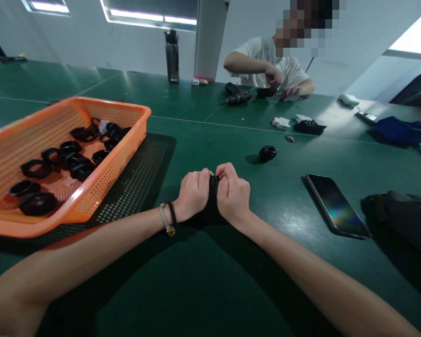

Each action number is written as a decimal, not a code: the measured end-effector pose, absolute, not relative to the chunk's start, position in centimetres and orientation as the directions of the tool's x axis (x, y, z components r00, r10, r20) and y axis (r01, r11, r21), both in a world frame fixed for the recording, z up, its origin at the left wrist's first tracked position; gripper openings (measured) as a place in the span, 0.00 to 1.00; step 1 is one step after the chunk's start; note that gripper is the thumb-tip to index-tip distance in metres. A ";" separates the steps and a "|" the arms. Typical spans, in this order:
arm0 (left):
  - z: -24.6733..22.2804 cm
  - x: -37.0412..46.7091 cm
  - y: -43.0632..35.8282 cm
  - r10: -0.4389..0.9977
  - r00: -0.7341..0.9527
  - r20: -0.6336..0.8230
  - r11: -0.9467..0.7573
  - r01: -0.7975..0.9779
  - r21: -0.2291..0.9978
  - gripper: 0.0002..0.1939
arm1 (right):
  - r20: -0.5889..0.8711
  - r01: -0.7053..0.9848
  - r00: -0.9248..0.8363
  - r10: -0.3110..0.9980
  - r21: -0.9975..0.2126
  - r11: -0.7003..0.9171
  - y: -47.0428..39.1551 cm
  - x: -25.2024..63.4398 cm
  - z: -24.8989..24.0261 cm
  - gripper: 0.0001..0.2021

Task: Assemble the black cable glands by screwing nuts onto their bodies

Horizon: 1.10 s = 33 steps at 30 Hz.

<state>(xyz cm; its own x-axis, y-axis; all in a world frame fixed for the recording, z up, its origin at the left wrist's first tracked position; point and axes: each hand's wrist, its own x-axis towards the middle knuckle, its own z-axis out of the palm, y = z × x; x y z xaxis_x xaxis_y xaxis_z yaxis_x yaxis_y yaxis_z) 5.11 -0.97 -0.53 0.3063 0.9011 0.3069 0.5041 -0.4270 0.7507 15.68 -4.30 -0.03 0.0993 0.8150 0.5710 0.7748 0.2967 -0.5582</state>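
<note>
- Grip state: left grip (195,189) and right grip (233,194) both curled in, pinching a black part (214,187) between them; fingers hide most of it.
- Part is out front, between the forearms. Can't tell if it touches the tabletop (196,150).
- Held from opposite sides, my read: each side can brace against the other.
- Orange basket (119,166) of black fittings (80,167) stands beside the left forearm, probably for easy reach.
- Loose fitting (267,153) lies beyond the right grip, apart from the basket; reason unclear.
- Phone (337,206) lies off right, presumably to leave the middle free for handling.
</note>
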 end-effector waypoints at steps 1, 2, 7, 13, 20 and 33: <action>-0.5 5.1 -1.0 0.898 0.304 0.319 -0.435 0.500 0.749 0.24 | 0.558 0.771 0.114 0.822 -0.572 0.281 -4.3 15.6 0.1 0.08; -0.4 5.0 -1.0 0.893 0.302 0.334 -0.447 0.501 0.741 0.24 | 0.544 0.764 0.128 0.829 -0.588 0.268 -4.4 15.5 0.1 0.08; -0.2 4.8 -0.9 0.821 0.356 0.447 -0.569 0.572 0.590 0.24 | 0.476 0.679 0.211 0.854 -0.700 0.222 -4.2 15.3 0.4 0.07; 0.4 4.3 -0.6 0.727 0.473 0.499 -0.675 0.625 0.392 0.24 | 0.378 0.537 0.281 0.882 -0.824 0.182 -4.0 15.1 0.5 0.07; 0.9 3.4 0.0 0.547 0.611 0.572 -0.803 0.576 0.153 0.25 | 0.328 0.380 0.318 0.889 -0.904 0.197 -4.5 14.4 0.4 0.08; 0.1 4.6 1.3 0.829 0.373 0.417 -0.554 0.658 0.511 0.19 | 0.128 0.171 0.252 0.959 -0.982 0.086 -1.8 15.8 -1.5 0.09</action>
<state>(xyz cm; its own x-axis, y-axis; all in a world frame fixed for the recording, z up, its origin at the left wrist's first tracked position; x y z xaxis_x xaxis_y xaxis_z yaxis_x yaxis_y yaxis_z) 4.65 1.32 0.06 0.3734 0.8285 0.4173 0.6576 -0.5537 0.5109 15.80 -1.83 -1.45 0.2516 0.9593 0.1278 0.1711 0.0859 -0.9815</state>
